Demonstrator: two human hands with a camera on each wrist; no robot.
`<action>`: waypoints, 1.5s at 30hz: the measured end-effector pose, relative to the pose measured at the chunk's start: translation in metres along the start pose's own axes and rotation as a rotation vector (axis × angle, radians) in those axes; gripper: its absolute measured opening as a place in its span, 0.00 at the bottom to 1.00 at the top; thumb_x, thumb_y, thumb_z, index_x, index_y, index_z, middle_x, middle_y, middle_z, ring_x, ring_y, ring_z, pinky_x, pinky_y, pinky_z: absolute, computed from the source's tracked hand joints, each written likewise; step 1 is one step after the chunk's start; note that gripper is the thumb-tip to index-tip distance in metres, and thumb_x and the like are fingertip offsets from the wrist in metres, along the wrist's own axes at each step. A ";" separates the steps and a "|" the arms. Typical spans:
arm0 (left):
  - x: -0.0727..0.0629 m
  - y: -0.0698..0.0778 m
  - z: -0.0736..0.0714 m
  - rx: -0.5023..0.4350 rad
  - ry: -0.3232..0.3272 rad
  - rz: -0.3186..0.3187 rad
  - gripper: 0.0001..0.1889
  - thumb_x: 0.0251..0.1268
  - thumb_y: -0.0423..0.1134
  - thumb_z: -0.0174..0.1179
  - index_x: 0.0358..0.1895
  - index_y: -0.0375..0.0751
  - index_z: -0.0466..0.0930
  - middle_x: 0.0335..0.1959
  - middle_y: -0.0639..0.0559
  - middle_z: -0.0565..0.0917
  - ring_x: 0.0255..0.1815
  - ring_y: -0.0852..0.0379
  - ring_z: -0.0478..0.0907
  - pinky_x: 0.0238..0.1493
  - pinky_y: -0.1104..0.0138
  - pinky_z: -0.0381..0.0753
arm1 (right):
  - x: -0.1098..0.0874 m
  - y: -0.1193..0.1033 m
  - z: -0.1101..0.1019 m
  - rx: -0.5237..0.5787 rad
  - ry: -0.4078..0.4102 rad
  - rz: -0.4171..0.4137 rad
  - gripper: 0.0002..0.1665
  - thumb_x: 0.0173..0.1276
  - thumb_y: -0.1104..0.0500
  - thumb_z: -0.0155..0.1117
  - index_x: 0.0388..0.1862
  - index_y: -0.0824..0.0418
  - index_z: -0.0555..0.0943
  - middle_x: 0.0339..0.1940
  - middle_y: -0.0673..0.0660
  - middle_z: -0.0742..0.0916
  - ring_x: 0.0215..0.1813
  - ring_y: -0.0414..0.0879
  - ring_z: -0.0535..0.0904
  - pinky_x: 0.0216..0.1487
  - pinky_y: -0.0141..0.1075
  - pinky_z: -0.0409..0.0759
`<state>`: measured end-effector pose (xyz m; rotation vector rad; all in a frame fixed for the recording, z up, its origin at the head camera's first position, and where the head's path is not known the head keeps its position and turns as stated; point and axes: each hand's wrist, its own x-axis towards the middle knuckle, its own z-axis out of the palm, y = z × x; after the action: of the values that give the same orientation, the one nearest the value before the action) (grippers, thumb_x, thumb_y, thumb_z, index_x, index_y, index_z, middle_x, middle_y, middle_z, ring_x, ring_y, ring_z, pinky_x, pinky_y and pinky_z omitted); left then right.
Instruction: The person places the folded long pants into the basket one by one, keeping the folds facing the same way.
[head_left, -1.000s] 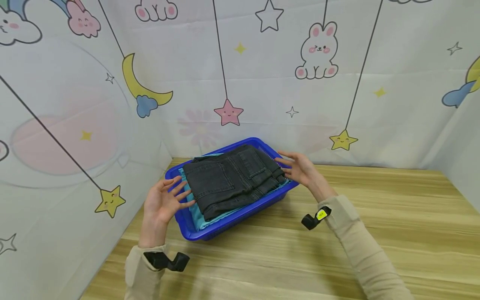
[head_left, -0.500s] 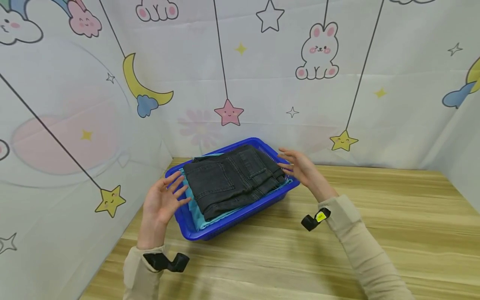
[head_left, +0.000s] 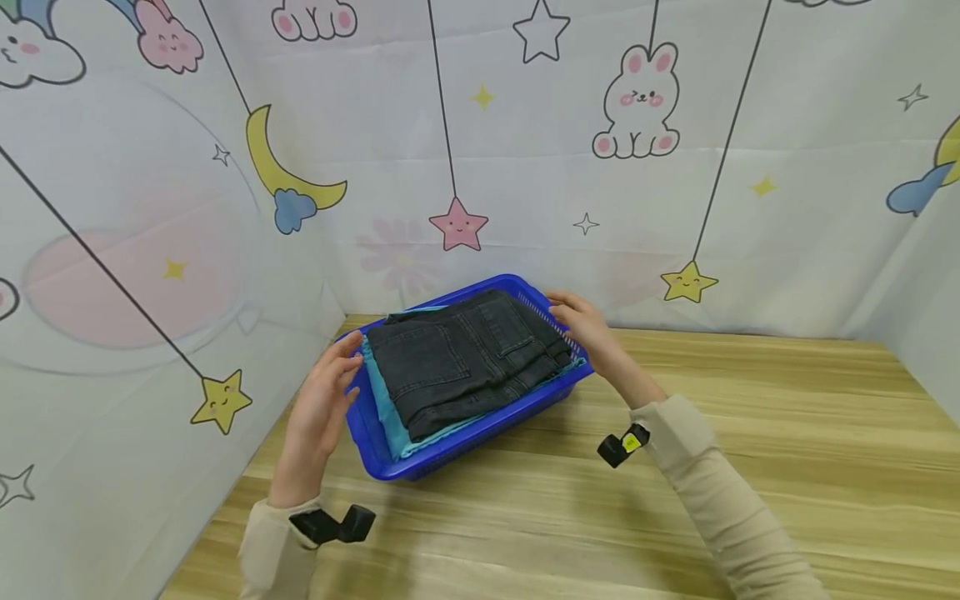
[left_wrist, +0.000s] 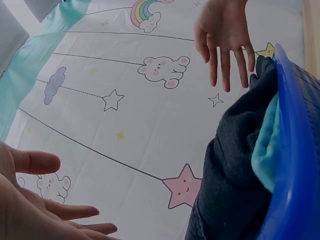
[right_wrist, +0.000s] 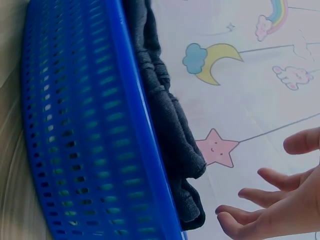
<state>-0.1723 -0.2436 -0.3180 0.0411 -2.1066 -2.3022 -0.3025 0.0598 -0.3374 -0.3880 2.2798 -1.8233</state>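
Observation:
Folded black jeans (head_left: 468, 358) lie on top of a light blue cloth (head_left: 386, 417) inside a blue plastic basket (head_left: 480, 433). My left hand (head_left: 318, 404) hovers at the basket's left end, its relaxed fingers overlapping the rim in the head view. At the opposite end, my right hand (head_left: 588, 329) has its fingers right by the rim, and it holds nothing. In the left wrist view the left hand (left_wrist: 55, 207) shows spread fingers beside the jeans (left_wrist: 235, 150). The right wrist view shows loosely bent, separated fingers on the right hand (right_wrist: 280, 200).
The basket stands on a wood-grain table (head_left: 525, 525), close to the back and left walls. Those walls are a white fabric backdrop (head_left: 540, 167) printed with stars, a moon and rabbits. Bare tabletop stretches to the right of the basket. A small black camera sits on each wrist.
Both hands have turned, with their fingers drawn closer together. The left hand has shifted slightly left and its fingertips up, off the cloth's edge. The right hand has moved a little left. The basket and jeans stay put.

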 end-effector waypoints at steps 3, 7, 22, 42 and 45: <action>-0.002 0.004 0.003 0.171 0.007 0.003 0.28 0.68 0.35 0.36 0.70 0.39 0.43 0.72 0.45 0.38 0.73 0.46 0.31 0.68 0.47 0.31 | -0.001 -0.001 0.002 -0.093 0.007 -0.052 0.26 0.70 0.56 0.42 0.66 0.60 0.60 0.69 0.60 0.62 0.70 0.57 0.54 0.67 0.53 0.53; 0.000 0.003 0.005 0.434 -0.004 0.013 0.29 0.69 0.37 0.38 0.71 0.44 0.40 0.72 0.43 0.37 0.72 0.44 0.31 0.68 0.46 0.35 | -0.002 0.000 0.005 -0.224 0.008 -0.115 0.27 0.69 0.54 0.44 0.66 0.59 0.61 0.70 0.60 0.61 0.70 0.59 0.53 0.66 0.55 0.54; 0.011 -0.017 0.013 1.106 -0.066 0.157 0.32 0.68 0.48 0.42 0.70 0.42 0.44 0.71 0.37 0.42 0.68 0.32 0.25 0.46 0.29 0.16 | 0.008 0.012 0.023 -0.736 0.028 -0.420 0.28 0.66 0.51 0.50 0.63 0.60 0.66 0.70 0.60 0.60 0.71 0.60 0.51 0.61 0.65 0.51; 0.023 -0.047 0.002 1.411 -0.155 0.116 0.34 0.66 0.61 0.35 0.71 0.50 0.42 0.72 0.43 0.39 0.70 0.38 0.22 0.46 0.35 0.06 | 0.031 0.035 0.038 -1.041 -0.073 -0.386 0.32 0.70 0.42 0.37 0.69 0.51 0.55 0.73 0.53 0.55 0.74 0.51 0.43 0.61 0.64 0.50; 0.022 -0.049 0.004 1.439 -0.162 0.105 0.34 0.66 0.61 0.33 0.71 0.51 0.41 0.73 0.44 0.39 0.70 0.39 0.23 0.47 0.35 0.08 | 0.032 0.037 0.037 -1.056 -0.094 -0.359 0.32 0.70 0.42 0.36 0.70 0.51 0.54 0.73 0.52 0.54 0.74 0.50 0.43 0.62 0.64 0.48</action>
<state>-0.1944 -0.2361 -0.3668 -0.2231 -3.1465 -0.3420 -0.3247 0.0230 -0.3816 -1.0375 3.0400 -0.4789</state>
